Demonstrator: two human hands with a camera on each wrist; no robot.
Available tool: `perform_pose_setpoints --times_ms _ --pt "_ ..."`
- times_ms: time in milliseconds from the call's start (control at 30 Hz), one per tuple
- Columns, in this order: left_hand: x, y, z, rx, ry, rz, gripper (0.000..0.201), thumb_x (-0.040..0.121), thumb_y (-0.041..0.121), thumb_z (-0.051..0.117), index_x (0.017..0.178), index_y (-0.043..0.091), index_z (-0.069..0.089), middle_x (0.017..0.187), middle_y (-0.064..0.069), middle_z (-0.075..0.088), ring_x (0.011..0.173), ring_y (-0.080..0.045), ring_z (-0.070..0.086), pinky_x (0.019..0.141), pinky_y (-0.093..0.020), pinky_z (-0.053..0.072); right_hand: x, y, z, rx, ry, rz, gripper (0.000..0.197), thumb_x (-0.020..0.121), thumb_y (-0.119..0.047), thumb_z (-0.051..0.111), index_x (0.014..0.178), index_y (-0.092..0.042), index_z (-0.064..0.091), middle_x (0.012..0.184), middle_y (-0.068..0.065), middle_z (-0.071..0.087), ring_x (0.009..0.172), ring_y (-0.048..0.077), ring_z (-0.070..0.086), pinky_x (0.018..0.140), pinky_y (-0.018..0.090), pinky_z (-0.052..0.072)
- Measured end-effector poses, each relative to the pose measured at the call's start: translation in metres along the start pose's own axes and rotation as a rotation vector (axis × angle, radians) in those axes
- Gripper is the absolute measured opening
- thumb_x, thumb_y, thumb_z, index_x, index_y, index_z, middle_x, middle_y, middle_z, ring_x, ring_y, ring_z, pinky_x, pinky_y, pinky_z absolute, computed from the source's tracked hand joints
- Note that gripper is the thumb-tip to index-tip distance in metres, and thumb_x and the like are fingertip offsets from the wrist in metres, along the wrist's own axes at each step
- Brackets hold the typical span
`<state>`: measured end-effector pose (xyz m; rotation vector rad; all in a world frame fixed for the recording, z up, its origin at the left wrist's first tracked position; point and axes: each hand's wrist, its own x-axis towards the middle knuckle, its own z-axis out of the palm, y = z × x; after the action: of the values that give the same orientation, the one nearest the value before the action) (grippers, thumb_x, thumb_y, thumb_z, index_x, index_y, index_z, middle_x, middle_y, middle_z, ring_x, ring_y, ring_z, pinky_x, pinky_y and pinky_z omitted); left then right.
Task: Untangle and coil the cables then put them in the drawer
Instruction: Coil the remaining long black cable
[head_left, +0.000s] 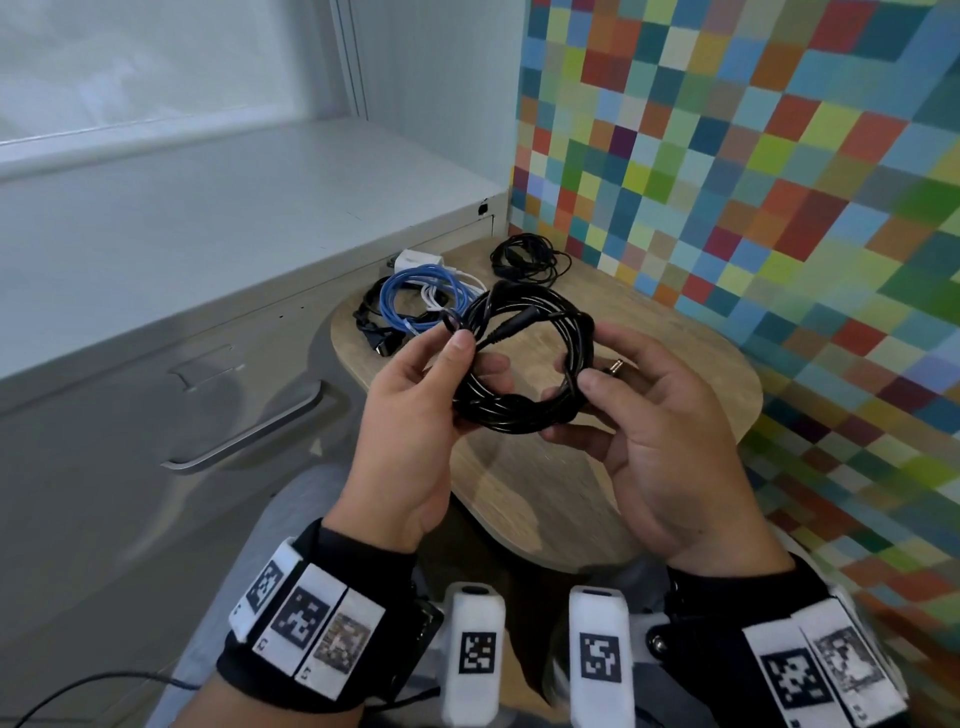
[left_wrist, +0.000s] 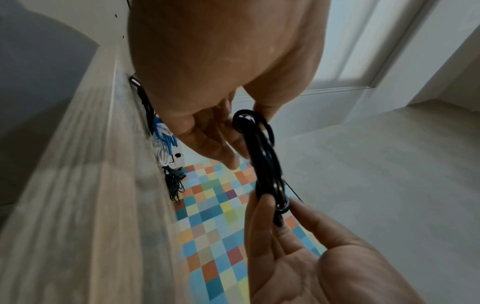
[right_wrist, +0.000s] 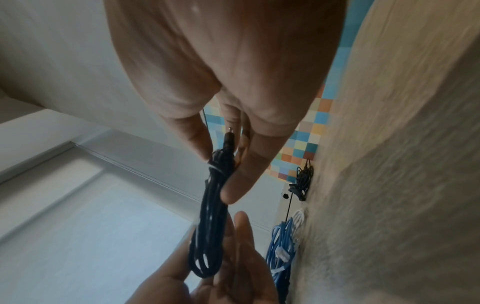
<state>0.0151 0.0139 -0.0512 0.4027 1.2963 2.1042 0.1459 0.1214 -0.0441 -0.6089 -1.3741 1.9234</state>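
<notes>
A black cable wound into a coil (head_left: 519, 364) hangs between both hands above the oval wooden table (head_left: 519, 493). My left hand (head_left: 467, 358) pinches the coil's left side, thumb on top. My right hand (head_left: 576, 400) pinches its right side, and the metal-tipped plug (head_left: 615, 366) sticks out past the thumb. The left wrist view shows the coil (left_wrist: 265, 160) edge-on between the two hands. In the right wrist view the plug (right_wrist: 230, 137) lies between my right fingers. The grey drawer (head_left: 130, 415) to the left is closed, its handle (head_left: 249, 426) facing me.
On the table's far end lie a blue coiled cable (head_left: 410, 301), a white cable with a white charger (head_left: 415, 260), a black cable (head_left: 371, 325) and a thin black bundle (head_left: 524, 260). A checkered wall (head_left: 753, 182) stands close on the right.
</notes>
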Motion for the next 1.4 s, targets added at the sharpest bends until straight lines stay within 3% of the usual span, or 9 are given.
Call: perform_pose_setpoints --times_ms 267,400,533,700,833,967,1200,1333,1400 --pt "0.001 0.002 -0.004 -0.145 -0.024 -0.028 0.039 0.103 0.013 0.054 0.142 0.007 0.053 0.126 -0.017 0.071 0.104 -0.031 0.072 0.078 -0.036 0.052 0.001 0.003 -0.003 -0.049 -0.068 0.068 0.028 0.097 0.008 0.059 0.119 -0.009 0.065 0.102 0.018 0.073 0.082 0.031 0.076 0.059 0.036 0.061" --pt "0.008 0.003 -0.009 0.038 -0.028 -0.002 0.031 0.104 0.011 0.054 0.134 0.009 0.061 0.116 -0.016 0.075 0.095 -0.027 0.069 0.082 -0.041 0.055 0.002 0.006 -0.003 -0.053 -0.070 0.082 0.034 0.097 0.008 0.058 0.121 -0.014 0.067 0.104 0.014 0.074 0.085 0.031 0.077 0.061 0.036 0.062" --pt "0.015 0.012 -0.019 0.276 -0.047 0.061 0.023 0.103 0.007 0.057 0.122 0.010 0.069 0.095 -0.001 0.079 0.083 -0.007 0.071 0.077 -0.023 0.056 0.005 0.006 -0.001 -0.065 -0.046 0.065 0.039 0.098 0.007 0.058 0.128 -0.016 0.067 0.114 0.016 0.068 0.089 0.029 0.077 0.062 0.034 0.062" --pt "0.027 0.022 -0.032 0.492 -0.033 0.063 0.030 0.098 0.015 0.067 0.128 0.011 0.069 0.103 -0.003 0.079 0.098 -0.019 0.076 0.097 -0.041 0.058 0.012 0.003 0.007 -0.075 -0.053 0.083 0.041 0.100 0.005 0.057 0.128 -0.021 0.069 0.120 0.022 0.063 0.098 0.031 0.076 0.069 0.035 0.063" --pt "0.041 0.019 -0.045 0.722 0.006 0.081 0.047 0.094 0.028 0.074 0.138 0.018 0.063 0.094 -0.005 0.076 0.092 -0.025 0.075 0.093 -0.049 0.059 0.025 0.002 0.014 -0.125 -0.107 0.202 0.045 0.101 0.000 0.058 0.144 -0.014 0.057 0.128 0.021 0.065 0.104 0.027 0.076 0.073 0.036 0.063" --pt "0.052 0.016 -0.051 0.826 -0.032 0.020 0.057 0.092 0.029 0.076 0.145 0.025 0.054 0.092 0.000 0.076 0.083 -0.015 0.075 0.090 -0.045 0.060 0.037 0.007 0.011 -0.249 -0.112 0.286 0.064 0.100 -0.009 0.064 0.158 -0.013 0.038 0.135 0.012 0.063 0.112 0.024 0.072 0.076 0.042 0.064" --pt "0.058 0.018 -0.048 0.876 -0.136 -0.042 0.040 0.094 0.031 0.073 0.132 0.025 0.064 0.098 0.007 0.075 0.083 -0.005 0.070 0.095 -0.036 0.058 0.050 0.008 0.001 -0.428 -0.066 0.300 0.060 0.099 -0.016 0.067 0.154 -0.015 0.045 0.148 0.002 0.055 0.125 0.019 0.061 0.080 0.040 0.063" --pt "0.058 0.018 -0.047 0.885 -0.153 -0.044 0.035 0.094 0.035 0.072 0.127 0.025 0.068 0.099 0.005 0.075 0.086 -0.008 0.070 0.096 -0.038 0.058 0.055 0.006 0.002 -0.584 -0.078 0.229 0.055 0.098 -0.020 0.067 0.150 -0.022 0.052 0.152 -0.003 0.053 0.129 0.015 0.057 0.090 0.037 0.055" --pt "0.057 0.020 -0.048 0.904 -0.160 -0.034 0.032 0.094 0.037 0.071 0.124 0.027 0.070 0.102 0.008 0.076 0.091 -0.006 0.071 0.097 -0.037 0.057 0.054 0.001 0.005 -0.685 -0.079 0.165 0.054 0.097 -0.023 0.069 0.148 -0.028 0.054 0.155 -0.005 0.050 0.140 0.014 0.048 0.111 0.039 0.043"
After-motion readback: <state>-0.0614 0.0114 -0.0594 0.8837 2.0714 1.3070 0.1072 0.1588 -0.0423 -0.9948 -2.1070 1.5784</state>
